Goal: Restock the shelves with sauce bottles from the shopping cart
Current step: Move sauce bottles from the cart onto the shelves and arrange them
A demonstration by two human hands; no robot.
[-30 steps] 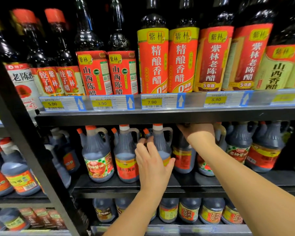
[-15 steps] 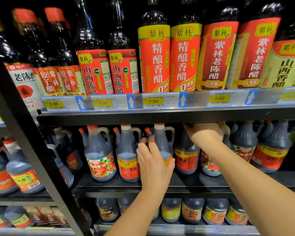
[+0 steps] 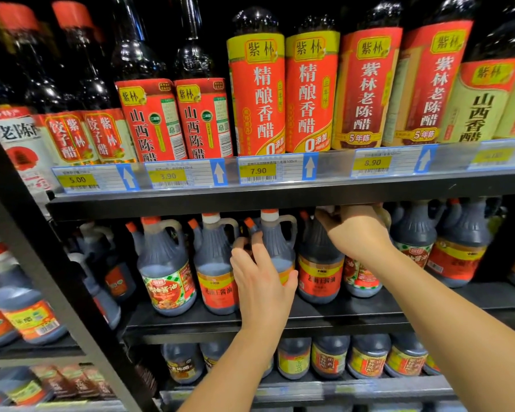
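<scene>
Hardly anything has moved since the earlier frame: both hands remain at the same jugs. At centre-left, the left hand (image 3: 262, 281) lies spread wide, fingers fairly straight, pressed against the white-capped jug (image 3: 277, 245), probably steadying the row or nudging it aside to make room. To its right, the right hand (image 3: 357, 233) is curled over the top of a handled jug (image 3: 359, 275), likely seating it among its neighbours. Both jugs stand upright on the dark middle shelf (image 3: 354, 310), tightly packed. Above, tall bottles (image 3: 257, 93) line a shelf fronted by price tags (image 3: 257, 171); more jugs (image 3: 366, 355) fill the shelf below. No cart is in view.
</scene>
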